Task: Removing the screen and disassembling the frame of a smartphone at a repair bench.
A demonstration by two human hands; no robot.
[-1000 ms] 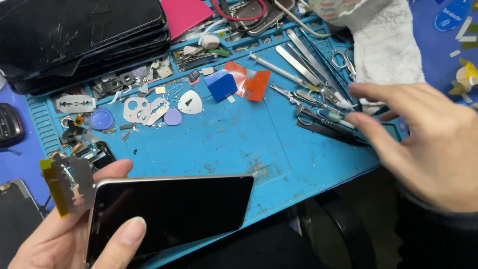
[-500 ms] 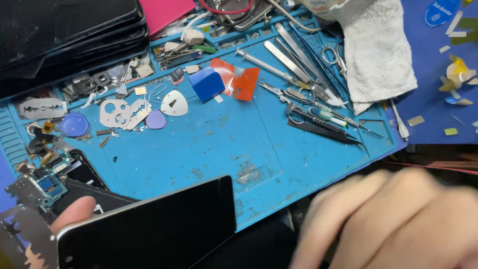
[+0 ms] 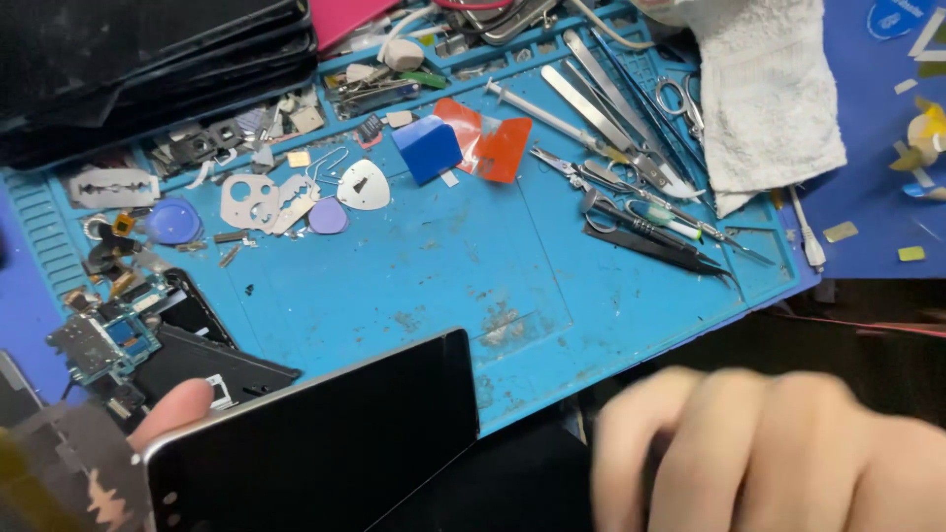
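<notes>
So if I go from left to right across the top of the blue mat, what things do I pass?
Razor blade → round blue disc → white pick → blue block → orange plastic piece → tweezers → white cloth.

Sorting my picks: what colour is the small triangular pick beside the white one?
Purple; the small pick lies by the white pick, seen from the head camera.
</notes>
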